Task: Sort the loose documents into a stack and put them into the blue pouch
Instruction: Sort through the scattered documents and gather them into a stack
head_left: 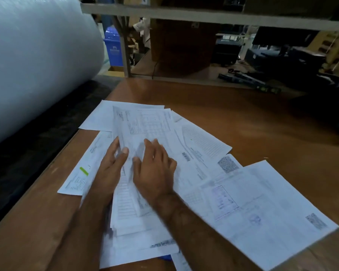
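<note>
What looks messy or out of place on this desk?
The documents are fanned out at all angles across the wooden table, overlapping, not stacked. One sheet with a green mark pokes out left. A sliver of something blue, perhaps the pouch, is buried beneath them near the front edge.
</note>
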Available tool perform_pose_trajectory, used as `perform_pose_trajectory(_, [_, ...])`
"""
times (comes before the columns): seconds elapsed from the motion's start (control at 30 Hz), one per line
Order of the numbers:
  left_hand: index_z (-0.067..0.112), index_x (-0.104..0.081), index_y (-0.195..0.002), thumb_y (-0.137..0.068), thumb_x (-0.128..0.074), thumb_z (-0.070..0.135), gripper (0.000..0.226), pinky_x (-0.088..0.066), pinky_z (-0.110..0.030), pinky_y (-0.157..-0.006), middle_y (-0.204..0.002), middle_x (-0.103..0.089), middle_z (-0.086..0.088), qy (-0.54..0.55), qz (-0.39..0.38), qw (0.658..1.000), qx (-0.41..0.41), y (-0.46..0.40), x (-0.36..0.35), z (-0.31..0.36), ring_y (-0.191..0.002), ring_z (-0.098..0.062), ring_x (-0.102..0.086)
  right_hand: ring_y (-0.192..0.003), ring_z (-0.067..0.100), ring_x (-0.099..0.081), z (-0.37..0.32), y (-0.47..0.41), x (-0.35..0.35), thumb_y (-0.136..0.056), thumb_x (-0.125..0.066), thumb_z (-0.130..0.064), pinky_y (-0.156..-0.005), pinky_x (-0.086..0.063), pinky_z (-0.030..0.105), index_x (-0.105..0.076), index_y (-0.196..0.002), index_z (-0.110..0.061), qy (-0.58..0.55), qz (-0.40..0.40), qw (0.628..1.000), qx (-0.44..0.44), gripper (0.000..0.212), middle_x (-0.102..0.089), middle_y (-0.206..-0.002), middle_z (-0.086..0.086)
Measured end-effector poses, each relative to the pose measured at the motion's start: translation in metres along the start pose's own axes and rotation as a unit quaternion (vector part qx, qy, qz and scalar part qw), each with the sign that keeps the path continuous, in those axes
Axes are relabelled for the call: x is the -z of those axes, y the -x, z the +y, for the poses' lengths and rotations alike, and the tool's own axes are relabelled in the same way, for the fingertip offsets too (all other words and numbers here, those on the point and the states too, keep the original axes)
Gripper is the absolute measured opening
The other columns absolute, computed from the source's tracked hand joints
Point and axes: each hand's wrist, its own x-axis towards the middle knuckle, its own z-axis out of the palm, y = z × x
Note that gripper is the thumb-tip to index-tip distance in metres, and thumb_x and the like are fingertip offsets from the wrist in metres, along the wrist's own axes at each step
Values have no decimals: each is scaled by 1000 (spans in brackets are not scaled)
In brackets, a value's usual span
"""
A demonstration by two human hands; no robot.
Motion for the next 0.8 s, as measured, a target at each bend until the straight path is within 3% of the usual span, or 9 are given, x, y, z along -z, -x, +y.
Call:
perform_pose_trajectory(0.07, [38,-43,-150,-102,-55,45,51,-51,-51,-105,-146,-58,9,10,-12,1000,11,-2,2,-6,-122,-21,-65,-135,33,-46,-2,4,5,-99,-35,-52,-99,-37,54,-42,-146,-21,9,-42,999,-32,57,-45,-154,13])
perform_pose_trajectory(0.17, [33,-43,-150,-101,-60,35,53,-50,-56,-105,-147,-56,3,-22,-6,1000,-10,-5,3,-9,-122,-22,-64,-122,31,-48,2,13,18,-99,-31,-56,-94,-36,54,-41,-148,-21,36,-68,997,-23,61,-49,-146,9])
perform_pose_trajectory(0.27, [31,-44,-150,-96,-62,38,57,-51,-58,-102,-146,-58,1,-2,-21,1000,-8,-5,6,-8,-121,-26,-65,-119,26,-49,19,16,32,-99,-38,-57,-94,-33,51,-50,-142,-23,45,-44,996,70,56,-58,-132,3])
perform_pose_trajectory(0.33, [30,-47,-148,-95,-60,37,55,-55,-52,-97,-141,-63,3,21,-31,999,-3,-5,6,-9,-117,-26,-68,-130,23,-43,37,10,45,-97,-45,-59,-101,-28,52,-54,-140,-27,12,-55,991,121,55,-57,-133,0])
perform_pose_trajectory(0.43, [30,-54,-140,-104,-52,17,38,-63,-42,-84,-130,-70,3,30,-46,998,-11,-4,5,-6,-107,-22,-73,-152,30,-19,66,-19,58,-92,-46,-73,-116,-16,60,-32,-155,-39,-31,-115,992,38,73,-31,-163,5])
perform_pose_trajectory(0.53, [38,-57,-134,-104,-52,18,36,-60,-42,-84,-128,-70,7,23,-53,998,-9,0,4,-2,-107,-22,-73,-152,41,-19,82,-38,64,-89,-39,-81,-117,-14,63,-12,-159,-43,-54,-171,978,-104,84,-9,-170,11])
perform_pose_trajectory(0.67, [29,-48,-148,-105,-51,23,44,-60,-35,-86,-135,-66,6,26,-5,1000,-17,0,3,-2,-111,-17,-71,-154,39,-14,73,-19,62,-94,-36,-76,-122,-8,59,-5,-162,-32,-34,-219,969,-105,87,-3,-169,20])
perform_pose_trajectory(0.73, [30,-43,-149,-103,-55,18,49,-60,-25,-84,-136,-60,17,-19,-1,999,-36,-1,1,2,-108,1,-68,-156,39,-1,64,-4,57,-93,-39,-75,-123,-2,59,0,-162,-27,-22,-228,967,-113,93,7,-168,23])
perform_pose_trajectory(0.8, [37,-32,-152,-97,-64,9,69,-52,-18,-83,-141,-43,30,-86,-4,995,-55,-2,-2,5,-107,17,-58,-156,39,6,57,9,52,-93,-41,-73,-122,4,59,1,-162,-23,-12,-220,968,-122,95,14,-167,25])
